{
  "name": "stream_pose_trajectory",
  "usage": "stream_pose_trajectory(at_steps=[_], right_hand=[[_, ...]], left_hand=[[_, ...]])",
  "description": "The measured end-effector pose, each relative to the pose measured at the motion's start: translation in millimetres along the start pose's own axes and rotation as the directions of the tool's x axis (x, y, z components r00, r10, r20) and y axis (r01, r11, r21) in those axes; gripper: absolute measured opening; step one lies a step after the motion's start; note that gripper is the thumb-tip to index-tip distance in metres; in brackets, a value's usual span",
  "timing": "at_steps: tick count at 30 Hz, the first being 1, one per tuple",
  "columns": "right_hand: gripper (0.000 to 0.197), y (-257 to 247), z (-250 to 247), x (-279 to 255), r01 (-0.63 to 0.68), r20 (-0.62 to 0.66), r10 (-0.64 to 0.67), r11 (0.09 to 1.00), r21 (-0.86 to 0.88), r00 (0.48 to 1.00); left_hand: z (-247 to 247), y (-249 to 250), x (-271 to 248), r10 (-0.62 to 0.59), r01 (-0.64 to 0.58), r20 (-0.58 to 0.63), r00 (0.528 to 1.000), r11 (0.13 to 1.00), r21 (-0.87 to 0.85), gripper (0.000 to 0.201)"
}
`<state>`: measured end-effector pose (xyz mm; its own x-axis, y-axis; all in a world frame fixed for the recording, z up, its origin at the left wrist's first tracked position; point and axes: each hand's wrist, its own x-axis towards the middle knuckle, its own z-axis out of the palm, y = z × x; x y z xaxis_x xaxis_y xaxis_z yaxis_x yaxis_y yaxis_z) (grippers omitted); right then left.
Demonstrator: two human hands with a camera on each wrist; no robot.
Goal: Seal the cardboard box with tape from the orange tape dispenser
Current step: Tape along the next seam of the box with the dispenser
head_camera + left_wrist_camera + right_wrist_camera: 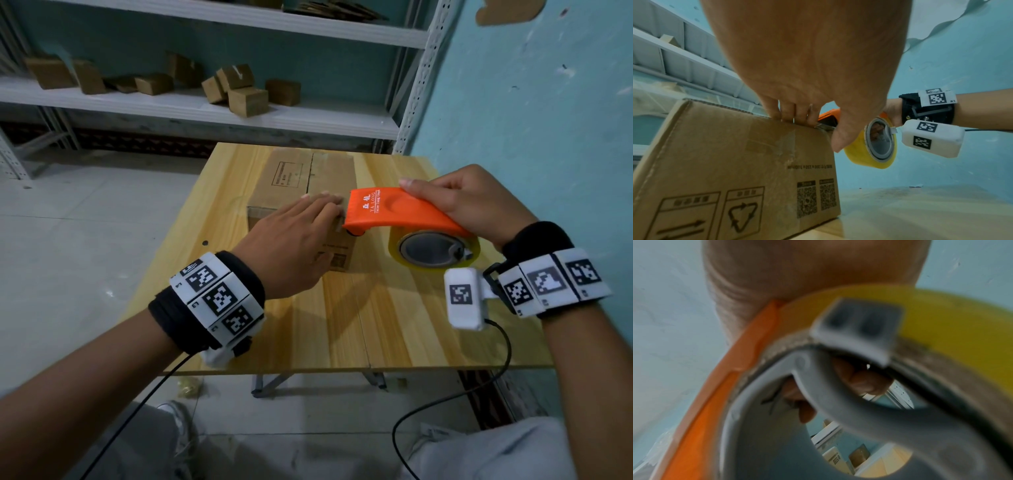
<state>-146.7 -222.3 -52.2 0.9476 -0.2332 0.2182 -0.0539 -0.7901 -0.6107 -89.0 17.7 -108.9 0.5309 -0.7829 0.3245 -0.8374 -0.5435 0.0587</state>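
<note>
Wrist bands (219, 298) printed with black-and-white markers sit closest to the head camera, one on each forearm. Beyond them, the left hand (291, 246) lies flat on the near top edge of the cardboard box (301, 185), fingers (795, 112) straight and pressing down at the rim right next to the dispenser's front end. The right hand (479, 205) is wrapped around the orange tape dispenser (394, 209), thumb on top and fingers curled underneath through the grey hub, as the right wrist view shows. The dispenser's front end meets the box's near top edge, just beside the left fingertips. Its yellow tape roll (435, 250) hangs off the box's right side above the wooden desk (376, 325). The box stands on the desk with its flaps closed. Small cardboard boxes (239, 89) lie scattered on a metal shelf (205, 106) behind.
</note>
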Motion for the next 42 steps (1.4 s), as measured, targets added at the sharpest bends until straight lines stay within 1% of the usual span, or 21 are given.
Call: stream_pose_trajectory(at_steps=[5, 8, 12, 21, 24, 30, 39, 42], right_hand=[[0.059, -0.4, 0.9, 0.8, 0.005, 0.004, -0.005, 1.0, -0.005, 1.0], [0.061, 0.8, 1.5, 0.6, 0.01, 0.009, -0.01, 1.0, -0.006, 1.0], [0.06, 1.3, 1.0, 0.9, 0.009, 0.009, -0.009, 1.0, 0.01, 1.0], [0.062, 2.9, 1.5, 1.7, 0.015, 0.006, -0.015, 1.0, 0.0, 1.0], [0.062, 2.8, 1.9, 0.8, 0.017, 0.003, -0.017, 1.0, 0.008, 1.0], [0.056, 3.4, 1.7, 1.9, 0.013, 0.002, -0.013, 1.0, 0.014, 1.0], [0.061, 4.6, 1.0, 2.5, 0.021, 0.005, -0.021, 1.0, 0.001, 1.0], [0.059, 4.9, 1.1, 2.7, 0.009, 0.013, -0.009, 1.0, 0.014, 1.0]], left_hand=[[3.5, -1.0, -0.4, -0.006, 0.006, 0.016, 1.0, 1.0, -0.003, 0.068], [3.2, -0.5, -0.8, -0.017, 0.017, 0.021, 1.0, 1.0, -0.001, 0.072], [6.2, -1.2, -0.2, -0.02, 0.018, 0.033, 0.999, 0.999, 0.046, 0.076], [4.9, 1.0, 0.2, -0.025, 0.023, 0.025, 0.999, 0.998, 0.054, 0.074], [4.1, 1.9, 1.1, -0.004, 0.002, 0.024, 1.0, 0.998, 0.058, 0.075], [3.5, 2.9, 1.9, -0.005, 0.004, 0.019, 1.0, 0.998, 0.057, 0.074], [0.5, 4.3, 0.8, -0.008, 0.006, 0.037, 0.999, 0.999, 0.049, 0.074], [0.0, 4.7, 0.8, -0.004, 0.002, 0.039, 0.999, 0.998, 0.056, 0.074]])
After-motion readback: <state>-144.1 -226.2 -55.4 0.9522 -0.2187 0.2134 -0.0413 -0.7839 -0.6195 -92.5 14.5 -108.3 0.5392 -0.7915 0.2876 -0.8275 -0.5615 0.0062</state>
